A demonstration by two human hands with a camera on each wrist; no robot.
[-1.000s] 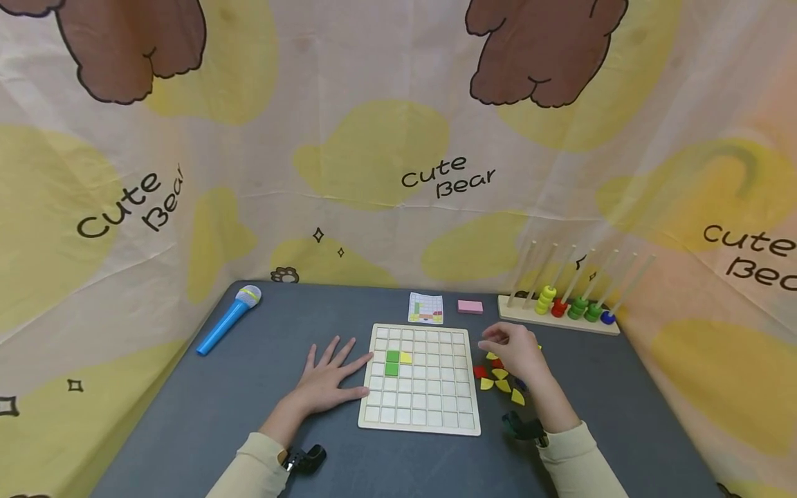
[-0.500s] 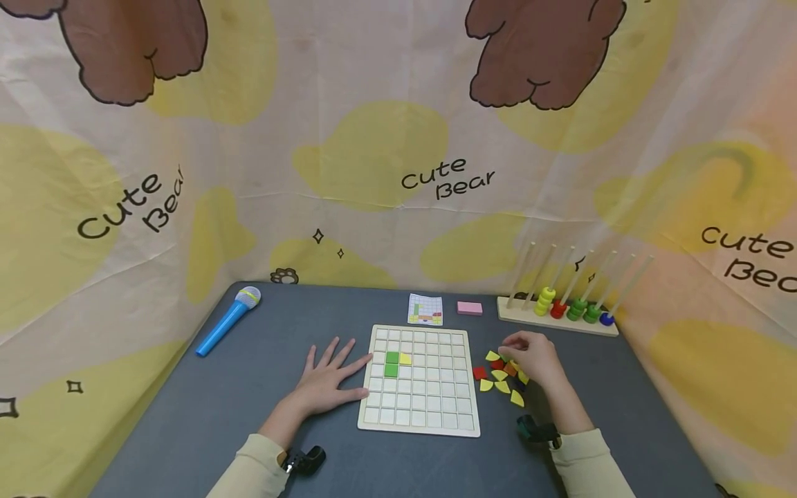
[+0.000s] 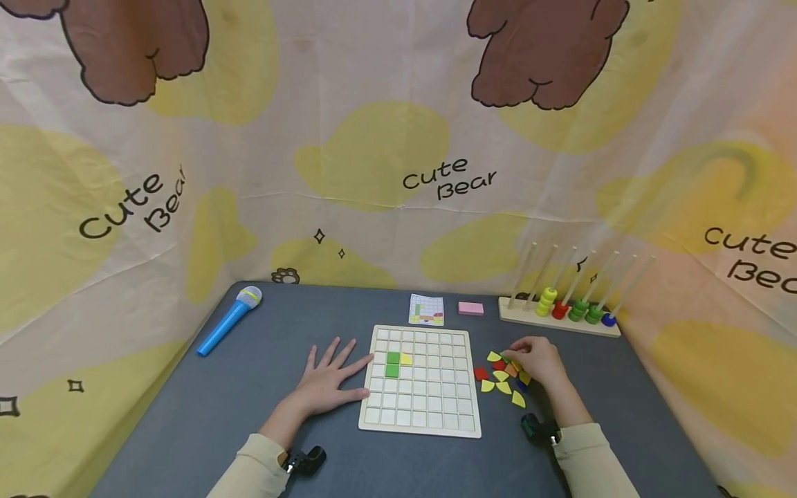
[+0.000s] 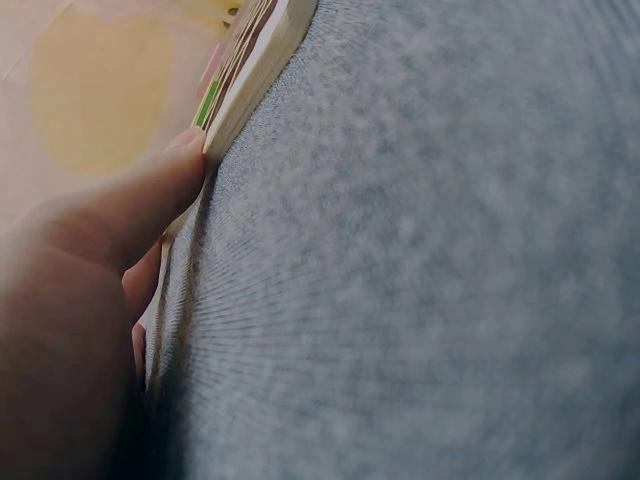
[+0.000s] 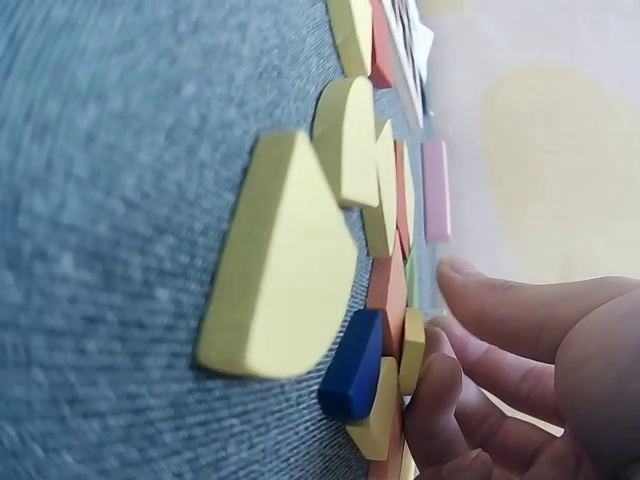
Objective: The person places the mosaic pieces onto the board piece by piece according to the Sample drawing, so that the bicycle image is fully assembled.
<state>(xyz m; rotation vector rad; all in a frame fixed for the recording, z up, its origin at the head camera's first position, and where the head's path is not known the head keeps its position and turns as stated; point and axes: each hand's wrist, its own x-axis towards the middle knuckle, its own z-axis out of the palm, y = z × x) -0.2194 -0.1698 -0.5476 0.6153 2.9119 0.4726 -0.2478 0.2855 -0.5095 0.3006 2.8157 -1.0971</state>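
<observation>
The left hand, fingers spread, touches the board; the right hand — one cannot tell if its fingers pinch — could knock blocks packed so close.

Toward the table's far left corner, one microphone. By the far edge, one card and one pink block. At the far right corner, one rack with seven rods, five beaded. Mid-table, one gridded board, holding two green squares and one yellow square. Nearer the right edge, in a partly hidden heap, at least six yellow pieces, two red pieces, one orange piece, one blue piece and one green piece. Also one left hand, one right hand and two wrist cameras.
</observation>
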